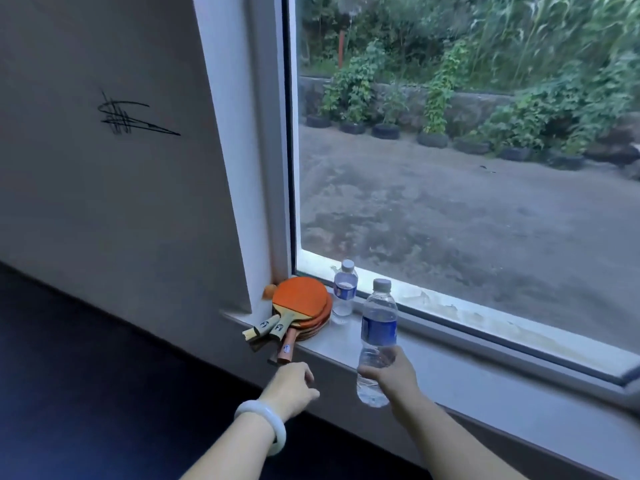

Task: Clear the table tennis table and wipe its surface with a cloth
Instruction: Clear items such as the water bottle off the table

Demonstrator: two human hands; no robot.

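A: Head view: which step is this?

B: Clearing, it seems. Right hand grips a bottle held over the sill, near the paddles. Left hand, loosely curled, holds nothing.

A: Next?

B: Likely standing it upright on the sill beside the second bottle, then fetching a cloth; none shows.

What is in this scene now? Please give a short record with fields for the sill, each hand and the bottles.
sill: holds paddles, ball, one bottle
paddles: stacked at the sill's left end
ball: orange, behind the paddles
standing bottle: upright beside the paddles
held bottle: above the sill edge
right hand: grips held bottle
left hand: holds nothing, near paddle handles
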